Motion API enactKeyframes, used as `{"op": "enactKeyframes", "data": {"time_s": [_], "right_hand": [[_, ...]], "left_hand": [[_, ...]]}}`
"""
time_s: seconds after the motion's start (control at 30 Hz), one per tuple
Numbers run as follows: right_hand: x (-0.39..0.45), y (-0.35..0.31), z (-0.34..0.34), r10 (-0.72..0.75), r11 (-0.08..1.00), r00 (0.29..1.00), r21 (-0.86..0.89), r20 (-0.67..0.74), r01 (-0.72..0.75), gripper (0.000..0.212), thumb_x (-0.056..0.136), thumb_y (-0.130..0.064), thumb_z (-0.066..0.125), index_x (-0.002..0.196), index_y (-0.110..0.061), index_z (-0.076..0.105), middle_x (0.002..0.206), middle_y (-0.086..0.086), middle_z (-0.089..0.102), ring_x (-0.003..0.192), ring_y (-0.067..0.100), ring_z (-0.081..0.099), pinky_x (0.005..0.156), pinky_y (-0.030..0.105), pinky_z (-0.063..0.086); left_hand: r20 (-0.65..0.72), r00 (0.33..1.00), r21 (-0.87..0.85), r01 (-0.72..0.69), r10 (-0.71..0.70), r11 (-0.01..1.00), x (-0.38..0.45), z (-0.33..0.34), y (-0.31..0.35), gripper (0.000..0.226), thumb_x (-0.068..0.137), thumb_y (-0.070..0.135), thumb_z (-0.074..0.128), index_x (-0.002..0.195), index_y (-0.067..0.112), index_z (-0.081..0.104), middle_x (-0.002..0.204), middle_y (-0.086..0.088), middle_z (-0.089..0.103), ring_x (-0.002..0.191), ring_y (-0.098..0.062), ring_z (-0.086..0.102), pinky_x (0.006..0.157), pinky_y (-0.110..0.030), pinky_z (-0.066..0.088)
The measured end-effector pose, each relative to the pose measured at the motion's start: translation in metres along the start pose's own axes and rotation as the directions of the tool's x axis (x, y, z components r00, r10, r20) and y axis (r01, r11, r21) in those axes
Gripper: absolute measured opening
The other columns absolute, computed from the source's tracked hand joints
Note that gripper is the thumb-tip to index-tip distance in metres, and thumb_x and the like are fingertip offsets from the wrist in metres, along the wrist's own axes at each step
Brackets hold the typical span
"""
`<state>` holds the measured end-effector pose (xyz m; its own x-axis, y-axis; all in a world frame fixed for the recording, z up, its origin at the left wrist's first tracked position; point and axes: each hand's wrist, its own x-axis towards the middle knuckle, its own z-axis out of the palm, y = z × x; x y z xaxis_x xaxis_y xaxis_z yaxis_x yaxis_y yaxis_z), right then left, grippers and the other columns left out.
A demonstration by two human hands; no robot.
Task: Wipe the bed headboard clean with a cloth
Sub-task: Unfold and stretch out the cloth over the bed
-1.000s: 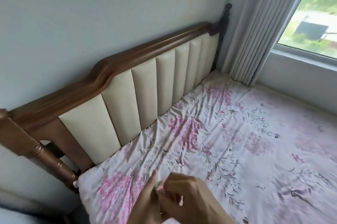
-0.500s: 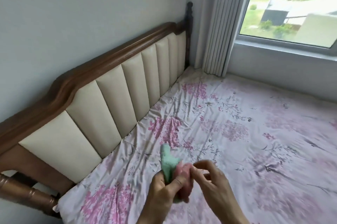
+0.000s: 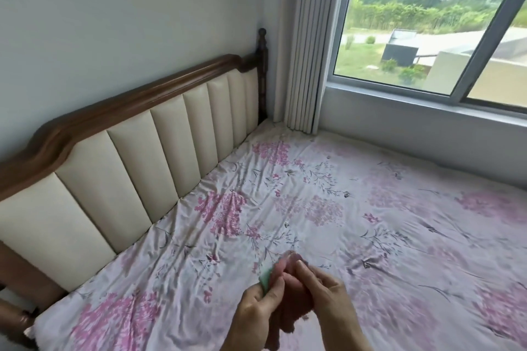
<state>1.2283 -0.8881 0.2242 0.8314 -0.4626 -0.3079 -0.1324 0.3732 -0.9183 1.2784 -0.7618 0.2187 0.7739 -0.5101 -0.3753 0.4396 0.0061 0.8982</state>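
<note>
Both hands grip a bunched pink-and-green cloth [image 3: 281, 270] near the bottom edge: left hand [image 3: 258, 308] and right hand [image 3: 328, 293] pinch it above the floral sheet [image 3: 342, 222]. The headboard [image 3: 137, 151] stands far left, well apart.

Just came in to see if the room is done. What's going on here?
A person is kneeling or leaning over the bed, holding a small bunched pink and green cloth in both hands. The left hand grips it from below and the right hand pinches its top, above the floral pink and white bedsheet. The wooden headboard with cream padded panels is off to the left, and the cloth is not touching it.
</note>
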Motion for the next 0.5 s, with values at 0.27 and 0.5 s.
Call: {"op": "enactKeyframes", "data": {"time_s": [0.27,0.5], "right_hand": [[-0.085,-0.029,-0.156,-0.226,0.965,0.961,-0.099,0.158,0.243,0.022,0.083,-0.027,0.068,0.088,-0.007,0.076,0.066,0.009,0.066,0.060,0.015,0.058,0.053,0.024,0.043],[-0.119,-0.030,-0.252,-0.229,0.956,0.971,-0.173,0.067,0.237,0.019,0.090,-0.024,0.064,0.090,-0.007,0.073,0.089,0.015,0.075,0.085,0.021,0.070,0.075,0.024,0.055]], "left_hand": [[-0.062,0.998,-0.193,0.010,-0.022,0.981,-0.074,0.138,-0.077,0.061,0.061,0.013,0.085,0.115,-0.001,0.059,0.102,-0.030,0.071,0.088,-0.039,0.070,0.078,-0.043,0.054],[-0.095,0.993,-0.363,0.037,-0.076,0.931,-0.093,0.204,-0.112,0.024,0.096,0.014,0.054,0.101,0.004,0.075,0.097,-0.019,0.075,0.077,-0.023,0.071,0.059,-0.029,0.056]]}}
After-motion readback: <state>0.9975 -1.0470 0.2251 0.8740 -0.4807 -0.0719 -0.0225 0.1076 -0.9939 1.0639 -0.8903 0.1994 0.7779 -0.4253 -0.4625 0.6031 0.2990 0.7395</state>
